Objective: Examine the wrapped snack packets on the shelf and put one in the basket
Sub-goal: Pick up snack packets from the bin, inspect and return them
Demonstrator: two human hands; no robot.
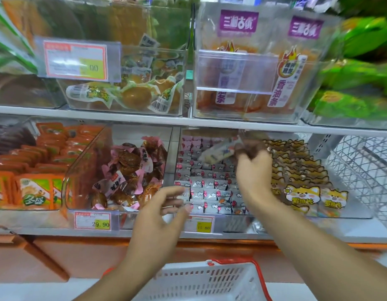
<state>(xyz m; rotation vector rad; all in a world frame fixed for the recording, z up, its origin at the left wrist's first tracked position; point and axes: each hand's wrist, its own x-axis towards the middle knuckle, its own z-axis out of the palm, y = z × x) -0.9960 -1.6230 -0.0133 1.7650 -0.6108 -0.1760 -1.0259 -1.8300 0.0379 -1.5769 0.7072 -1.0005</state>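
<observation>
My right hand (252, 168) is raised over the bin of small white and pink wrapped snack packets (210, 187) on the lower shelf. It pinches one pale wrapped packet (220, 152) by its end, and the packet is blurred and lifted above the rows. My left hand (164, 210) hovers at the front edge of that bin with its fingers spread and holds nothing. A white plastic basket (210, 281) with a red handle sits below my arms at the bottom of the view.
Left of the white packets stands a clear bin of brown and pink wrapped snacks (127, 172), then orange packets (36, 166). Fox-printed yellow packets (301, 183) lie to the right beside a wire basket (362, 170). The upper shelf (123, 117) carries clear bins close overhead.
</observation>
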